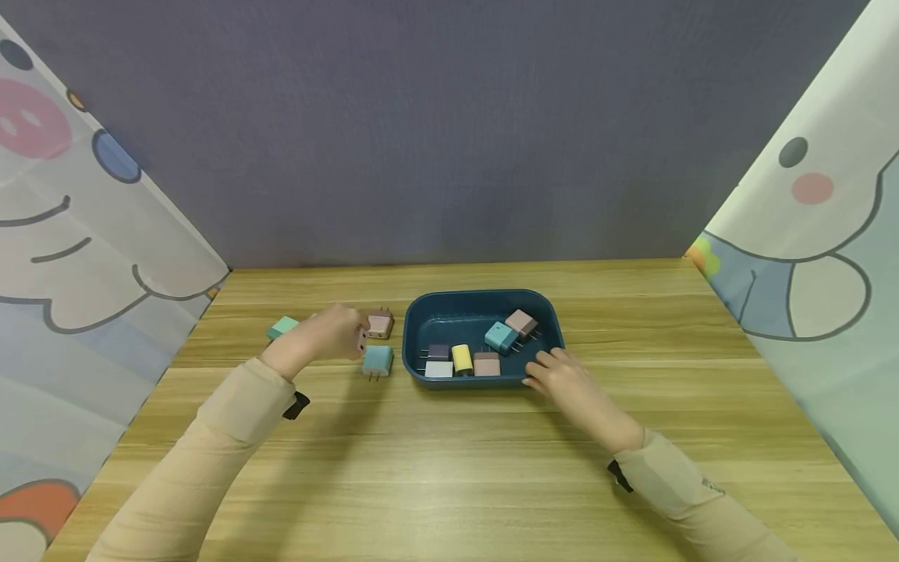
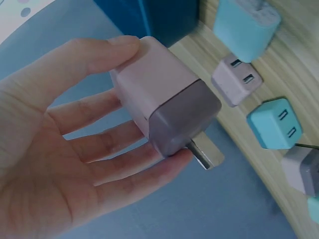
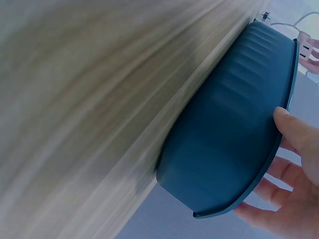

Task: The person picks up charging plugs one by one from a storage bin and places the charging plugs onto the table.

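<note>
My left hand (image 1: 326,334) pinches a pink plug charger (image 2: 154,74) with a darker prong end, thumb on one side and fingers on the other. In the head view it is held up just left of the dark blue plastic box (image 1: 477,384). Right by it on the table are a pink charger (image 1: 380,325) and a blue charger (image 1: 377,360). My right hand (image 1: 565,386) grips the box's near right rim, thumb outside and fingers over the edge, as the right wrist view shows. Inside the box lie several chargers, among them a yellow one (image 1: 461,359) and a teal one (image 1: 501,336).
A green charger (image 1: 283,327) sits further left on the wooden table (image 1: 449,468), partly behind the left hand. A grey panel (image 1: 449,133) rises at the table's back edge. Cartoon-printed sheets (image 1: 808,195) flank both sides.
</note>
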A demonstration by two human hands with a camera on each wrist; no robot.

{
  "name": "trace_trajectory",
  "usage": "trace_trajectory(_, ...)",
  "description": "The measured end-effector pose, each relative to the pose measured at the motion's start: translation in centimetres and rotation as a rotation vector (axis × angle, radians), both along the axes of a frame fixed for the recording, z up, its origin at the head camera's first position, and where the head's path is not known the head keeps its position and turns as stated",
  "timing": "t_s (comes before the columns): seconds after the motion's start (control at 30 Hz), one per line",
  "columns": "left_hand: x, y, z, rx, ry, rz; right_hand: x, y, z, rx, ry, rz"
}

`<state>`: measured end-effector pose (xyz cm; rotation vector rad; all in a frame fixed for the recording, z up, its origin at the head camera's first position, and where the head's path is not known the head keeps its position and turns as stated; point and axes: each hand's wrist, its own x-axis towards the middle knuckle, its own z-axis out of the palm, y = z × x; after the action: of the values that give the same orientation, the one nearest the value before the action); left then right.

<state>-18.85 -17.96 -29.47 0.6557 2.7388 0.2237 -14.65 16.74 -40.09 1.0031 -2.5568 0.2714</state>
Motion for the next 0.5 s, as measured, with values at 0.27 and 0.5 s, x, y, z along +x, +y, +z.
trace_trajectory(0.27,0.0,-0.8,-1.2,0.009,-0.005,-0.010,-0.1,0.1,0.1,-0.009,-0.007,0.011)
trace_trajectory(0.5,0.0,-1.4,-1.9,-0.007,-0.038,-0.011,-0.3,0.0,0.2,0.005,-0.018,0.019)
